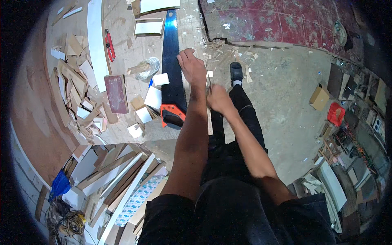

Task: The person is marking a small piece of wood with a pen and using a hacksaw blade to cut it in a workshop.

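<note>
The left hand (192, 69) bends its fingers beside the handsaw (170, 69); the nearer right hand (221, 99) curls closed, both grips unclear.

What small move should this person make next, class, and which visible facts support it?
Perhaps ease the left hand slightly rightward, away from the handsaw. The saw lies flat on the table, its blade close beside that hand. The right hand is nearby; what it grips is unclear.

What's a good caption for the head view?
Left hand beside the orange-handled saw, right hand nearby, wood scraps about.
</note>
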The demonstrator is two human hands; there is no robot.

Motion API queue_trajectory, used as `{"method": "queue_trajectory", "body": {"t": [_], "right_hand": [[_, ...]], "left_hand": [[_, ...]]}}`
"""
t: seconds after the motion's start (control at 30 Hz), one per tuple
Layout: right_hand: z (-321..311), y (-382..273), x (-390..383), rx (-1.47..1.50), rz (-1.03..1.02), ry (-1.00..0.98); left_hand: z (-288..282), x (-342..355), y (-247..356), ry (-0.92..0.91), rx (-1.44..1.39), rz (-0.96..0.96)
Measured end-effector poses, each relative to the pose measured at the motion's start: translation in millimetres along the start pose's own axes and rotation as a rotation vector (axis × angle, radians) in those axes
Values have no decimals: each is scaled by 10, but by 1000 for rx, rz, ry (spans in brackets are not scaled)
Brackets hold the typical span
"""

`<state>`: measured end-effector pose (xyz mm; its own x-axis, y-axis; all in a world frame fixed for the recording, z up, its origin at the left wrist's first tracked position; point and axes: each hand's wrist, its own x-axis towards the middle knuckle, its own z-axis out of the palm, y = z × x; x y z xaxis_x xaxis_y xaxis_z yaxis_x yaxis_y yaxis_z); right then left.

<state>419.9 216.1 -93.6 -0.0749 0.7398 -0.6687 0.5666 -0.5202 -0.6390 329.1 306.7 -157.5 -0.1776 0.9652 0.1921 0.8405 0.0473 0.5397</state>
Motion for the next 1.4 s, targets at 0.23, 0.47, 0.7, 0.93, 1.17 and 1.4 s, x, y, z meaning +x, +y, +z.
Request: {"method": "queue_trajectory", "body": {"t": [0.23, 0.47, 0.7, 0.93, 1.17, 1.4], "right_hand": [[-72, -48, 92, 61, 38, 23], [-72, 0, 166, 11, 42, 84], [-88, 30, 128, 63, 48, 45], [-36, 22, 158, 66, -9, 45], [13, -13, -19, 84, 112, 10], [36, -57, -189, 53, 46, 34]], "left_hand": [[17, 3, 53, 2, -10, 2], [54, 42, 111, 9, -30, 5], [16, -1, 108, -3, -15, 3], [10, 21, 57, 6, 5, 0], [41, 4, 25, 1, 36, -6], [3, -27, -24, 2, 19, -25]]}}
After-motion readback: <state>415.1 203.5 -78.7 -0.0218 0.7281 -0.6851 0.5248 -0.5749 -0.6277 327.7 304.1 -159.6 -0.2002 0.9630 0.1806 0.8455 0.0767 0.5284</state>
